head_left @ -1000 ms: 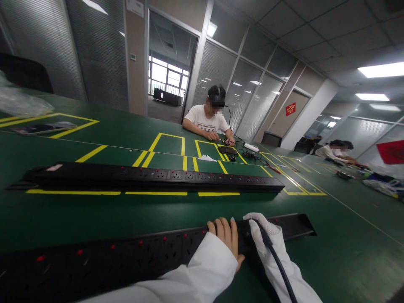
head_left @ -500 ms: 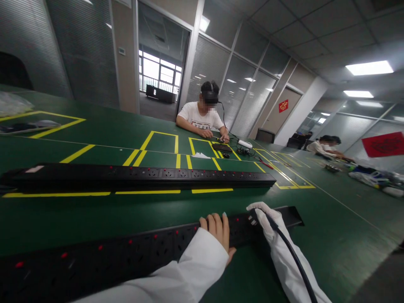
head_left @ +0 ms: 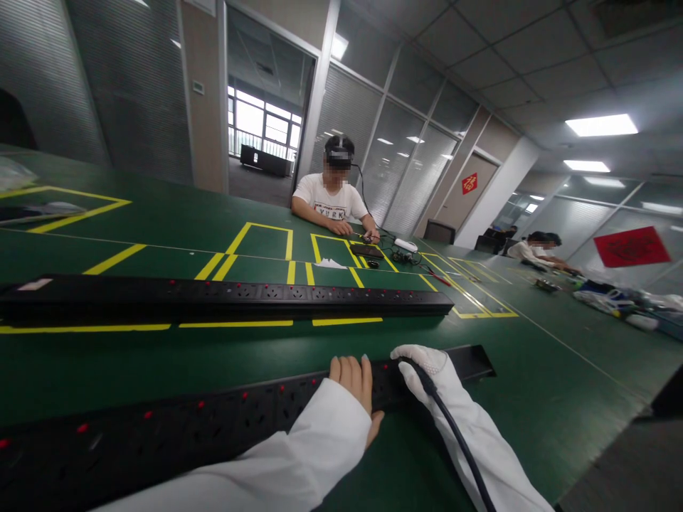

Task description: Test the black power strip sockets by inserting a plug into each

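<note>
A long black power strip (head_left: 213,423) with red lights and rows of sockets lies across the green table in front of me. My left hand (head_left: 355,387), bare, is wrapped over the strip near its right part, thumb on the near side. Gripped in my right hand (head_left: 424,370), which wears a white glove, is a black plug (head_left: 425,382) on a thick black cable (head_left: 459,441). The plug is down at the strip's face, right of my left hand; its pins are hidden.
Beyond lies a second long black power strip (head_left: 240,299) on the green table (head_left: 213,355). Yellow tape marks the surface. A person (head_left: 334,195) sits across, handling small items near cables (head_left: 408,254). Cloth-like items (head_left: 608,295) lie at the far right.
My right hand has moved left and down with the plug, whose pins showed before and are now out of sight. My left hand stays on the strip. The whole view has shifted slightly.
</note>
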{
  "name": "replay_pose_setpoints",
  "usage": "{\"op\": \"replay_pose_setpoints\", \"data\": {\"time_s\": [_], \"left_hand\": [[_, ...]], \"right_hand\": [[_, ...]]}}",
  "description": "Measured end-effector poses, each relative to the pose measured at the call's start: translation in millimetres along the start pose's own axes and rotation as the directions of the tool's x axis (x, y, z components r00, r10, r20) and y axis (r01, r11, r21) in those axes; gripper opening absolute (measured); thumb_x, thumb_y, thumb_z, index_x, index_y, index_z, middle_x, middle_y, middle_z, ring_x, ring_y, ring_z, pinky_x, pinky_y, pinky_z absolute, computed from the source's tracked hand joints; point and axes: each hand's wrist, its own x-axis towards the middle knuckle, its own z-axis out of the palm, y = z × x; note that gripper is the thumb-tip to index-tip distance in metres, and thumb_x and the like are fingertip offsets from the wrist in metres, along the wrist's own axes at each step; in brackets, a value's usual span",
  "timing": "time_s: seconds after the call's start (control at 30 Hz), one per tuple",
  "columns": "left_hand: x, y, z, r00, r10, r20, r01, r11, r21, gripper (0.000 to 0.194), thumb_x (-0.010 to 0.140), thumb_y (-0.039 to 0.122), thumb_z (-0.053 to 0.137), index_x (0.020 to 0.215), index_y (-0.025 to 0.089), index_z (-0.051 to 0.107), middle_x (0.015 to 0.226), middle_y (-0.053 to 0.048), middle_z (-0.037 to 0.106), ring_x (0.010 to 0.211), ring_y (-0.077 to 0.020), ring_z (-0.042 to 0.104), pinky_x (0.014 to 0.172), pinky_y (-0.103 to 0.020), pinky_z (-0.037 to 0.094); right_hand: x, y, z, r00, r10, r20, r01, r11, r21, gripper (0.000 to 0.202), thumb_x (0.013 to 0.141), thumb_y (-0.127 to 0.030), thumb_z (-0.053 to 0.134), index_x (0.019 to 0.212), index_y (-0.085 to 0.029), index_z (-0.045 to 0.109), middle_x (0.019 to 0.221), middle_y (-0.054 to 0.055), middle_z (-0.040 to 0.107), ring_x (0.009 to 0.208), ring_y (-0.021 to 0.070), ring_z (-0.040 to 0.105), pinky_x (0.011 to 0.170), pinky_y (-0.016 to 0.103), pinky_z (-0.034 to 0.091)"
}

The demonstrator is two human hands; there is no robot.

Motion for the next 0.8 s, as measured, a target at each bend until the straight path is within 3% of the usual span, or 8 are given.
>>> {"op": "replay_pose_setpoints", "data": {"time_s": [0.17, 0.43, 0.6, 0.7, 0.8], "left_hand": [[1.3, 3.5, 1.2, 0.999, -0.035, -0.010, 0.034, 0.999, -0.028, 0.079, 0.071, 0.055, 0.062, 0.133, 0.009, 0.044, 0.119, -0.023, 0.056, 0.109, -0.0390, 0.049, 0.095, -0.050, 0.029], [6.8, 13.8, 3.7, 1.000, -0.004, -0.029, 0.002, 0.999, -0.036, 0.079, 0.071, 0.057, 0.063, 0.135, 0.016, 0.043, 0.122, -0.021, 0.055, 0.107, -0.0382, 0.051, 0.090, -0.052, 0.032], [8.4, 14.7, 1.2, 1.000, 0.019, -0.018, -0.020, 0.999, -0.040, 0.076, 0.070, 0.054, 0.067, 0.134, 0.018, 0.044, 0.121, -0.022, 0.056, 0.101, -0.0374, 0.053, 0.086, -0.051, 0.034], [8.4, 14.6, -0.2, 1.000, 0.021, -0.009, -0.021, 0.999, -0.039, 0.074, 0.071, 0.052, 0.067, 0.133, 0.019, 0.045, 0.120, -0.022, 0.057, 0.098, -0.0365, 0.055, 0.086, -0.051, 0.034], [8.2, 14.8, -0.4, 1.000, 0.023, -0.008, -0.023, 0.999, -0.030, 0.072, 0.072, 0.053, 0.066, 0.132, 0.019, 0.046, 0.119, -0.021, 0.057, 0.099, -0.0369, 0.055, 0.086, -0.051, 0.034]], "right_hand": [[1.3, 0.1, 6.8, 1.000, -0.016, 0.026, 0.019, 0.992, -0.126, 0.023, 0.082, -0.030, 0.043, 0.093, -0.021, 0.062, 0.081, 0.004, 0.067, 0.073, 0.0184, 0.063, 0.069, 0.032, 0.049], [3.4, -1.4, 5.5, 0.994, 0.076, 0.075, -0.071, 0.995, -0.077, 0.024, 0.083, -0.032, 0.042, 0.088, -0.020, 0.062, 0.070, 0.001, 0.067, 0.063, 0.0153, 0.064, 0.060, 0.026, 0.047], [1.0, 3.0, 10.3, 0.986, 0.148, 0.080, -0.156, 0.982, 0.103, 0.028, 0.087, -0.036, 0.036, 0.085, -0.019, 0.059, 0.052, -0.002, 0.063, 0.046, 0.0119, 0.060, 0.047, 0.021, 0.045], [3.1, 2.8, 10.7, 0.984, 0.157, 0.085, -0.166, 0.979, 0.120, 0.028, 0.086, -0.034, 0.036, 0.084, -0.019, 0.059, 0.053, -0.001, 0.063, 0.045, 0.0112, 0.060, 0.046, 0.020, 0.044], [6.3, 1.3, 7.5, 0.989, 0.098, 0.109, -0.102, 0.994, 0.032, 0.029, 0.086, -0.034, 0.037, 0.084, -0.019, 0.061, 0.058, 0.000, 0.064, 0.048, 0.0116, 0.060, 0.048, 0.022, 0.044]]}}
